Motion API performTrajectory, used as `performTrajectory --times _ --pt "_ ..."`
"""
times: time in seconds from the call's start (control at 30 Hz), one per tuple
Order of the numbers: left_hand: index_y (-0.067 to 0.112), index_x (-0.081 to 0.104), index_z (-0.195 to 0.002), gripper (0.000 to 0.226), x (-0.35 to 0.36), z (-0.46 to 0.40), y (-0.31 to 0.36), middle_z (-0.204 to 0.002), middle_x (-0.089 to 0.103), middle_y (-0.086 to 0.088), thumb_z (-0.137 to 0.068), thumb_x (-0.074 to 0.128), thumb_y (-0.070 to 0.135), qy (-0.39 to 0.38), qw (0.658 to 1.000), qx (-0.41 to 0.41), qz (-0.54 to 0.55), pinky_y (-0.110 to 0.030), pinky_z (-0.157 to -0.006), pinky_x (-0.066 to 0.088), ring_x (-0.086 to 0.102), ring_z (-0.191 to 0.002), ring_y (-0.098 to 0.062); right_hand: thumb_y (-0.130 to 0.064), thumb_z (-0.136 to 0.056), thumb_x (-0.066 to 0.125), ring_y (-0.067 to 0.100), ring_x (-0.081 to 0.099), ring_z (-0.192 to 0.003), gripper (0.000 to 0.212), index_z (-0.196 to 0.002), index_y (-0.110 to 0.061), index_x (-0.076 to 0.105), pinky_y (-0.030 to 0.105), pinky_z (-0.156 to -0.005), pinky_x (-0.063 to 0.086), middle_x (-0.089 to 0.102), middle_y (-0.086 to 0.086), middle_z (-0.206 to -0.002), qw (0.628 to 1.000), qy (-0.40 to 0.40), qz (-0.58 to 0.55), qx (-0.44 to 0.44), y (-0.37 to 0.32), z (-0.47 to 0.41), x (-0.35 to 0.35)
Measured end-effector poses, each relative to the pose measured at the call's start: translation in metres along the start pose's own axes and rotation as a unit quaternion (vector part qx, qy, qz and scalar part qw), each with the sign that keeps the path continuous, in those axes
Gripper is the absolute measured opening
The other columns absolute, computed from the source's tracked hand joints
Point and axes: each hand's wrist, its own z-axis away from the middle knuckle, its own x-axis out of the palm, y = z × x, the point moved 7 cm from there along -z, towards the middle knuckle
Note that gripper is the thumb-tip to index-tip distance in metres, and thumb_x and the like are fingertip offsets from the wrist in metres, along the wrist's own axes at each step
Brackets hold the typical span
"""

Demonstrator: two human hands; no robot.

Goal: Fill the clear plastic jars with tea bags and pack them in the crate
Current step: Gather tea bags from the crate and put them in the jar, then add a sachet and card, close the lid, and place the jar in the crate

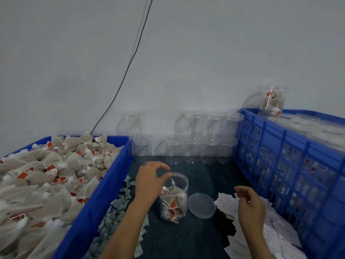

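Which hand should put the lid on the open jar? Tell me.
Right, probably. The right hand hovers just beside the lid, while the left hand is at the jar rim and could steady it.

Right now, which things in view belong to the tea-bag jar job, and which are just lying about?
Job:
- open clear plastic jar, part-filled, left hand at its rim
- round clear lid beside it
- blue bin of tea bags
- blue slatted crate
- empty stacked clear jars

Lying about:
- black cable
- white paper slips under right hand
- grey-green sachets
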Motion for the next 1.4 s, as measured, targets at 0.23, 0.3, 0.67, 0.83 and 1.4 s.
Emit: performTrajectory --times 0.23,0.3,0.67,0.83,1.4 --pt "0.025 0.052 -0.114 0.026 0.017 0.025 -0.032 -0.111 0.06 0.011 -0.091 0.062 0.026 -0.022 0.96 -0.084 0.267 -0.013 -0.084 0.042 0.057 -0.11 -0.008 0.003 -0.091 0.052 0.023 0.057 -0.111 0.031 -0.119 -0.006 0.062 0.032 -0.093 0.045 0.061 0.01 -0.125 0.956 -0.214 0.195 0.037 0.016 -0.018 0.037" --pt "0.024 0.045 -0.122 0.034 0.03 0.034 -0.039 -0.116 0.059 0.008 -0.092 0.059 0.021 -0.05 0.947 -0.093 0.304 -0.009 -0.079 0.045 0.057 -0.112 -0.009 -0.017 -0.088 0.067 0.02 0.057 -0.111 0.037 -0.124 -0.015 0.06 0.028 -0.089 0.047 0.058 0.006 -0.128 0.894 -0.331 0.298 0.054 0.018 -0.013 0.053" --pt "0.031 0.028 -0.135 0.107 0.068 0.059 -0.049 -0.126 0.051 0.013 -0.05 0.092 0.017 -0.117 0.945 -0.061 0.3 -0.007 -0.085 0.044 0.054 -0.113 0.002 -0.016 -0.091 0.061 0.018 0.067 -0.066 0.003 -0.091 -0.016 0.064 0.033 -0.068 0.056 0.067 0.004 -0.078 0.9 -0.299 0.316 0.043 0.022 -0.009 0.043" --pt "0.031 0.032 -0.132 0.099 0.071 0.058 -0.051 -0.126 0.053 0.011 -0.055 0.091 0.013 -0.114 0.947 -0.055 0.297 -0.008 -0.087 0.043 0.054 -0.113 -0.001 -0.014 -0.096 0.05 0.02 0.067 -0.069 0.026 -0.071 -0.017 0.057 0.033 -0.067 0.054 0.066 0.005 -0.073 0.9 -0.265 0.347 0.003 0.016 -0.01 0.036" --pt "0.042 0.034 -0.118 0.09 0.076 0.062 -0.059 -0.122 0.052 0.016 -0.055 0.094 0.022 -0.101 0.965 -0.045 0.237 -0.018 -0.089 0.046 0.056 -0.109 -0.004 -0.009 -0.096 0.054 0.02 0.055 -0.08 0.011 -0.088 -0.008 0.062 0.032 -0.066 0.044 0.062 0.01 -0.095 0.96 -0.043 0.26 -0.092 -0.01 -0.016 0.014"
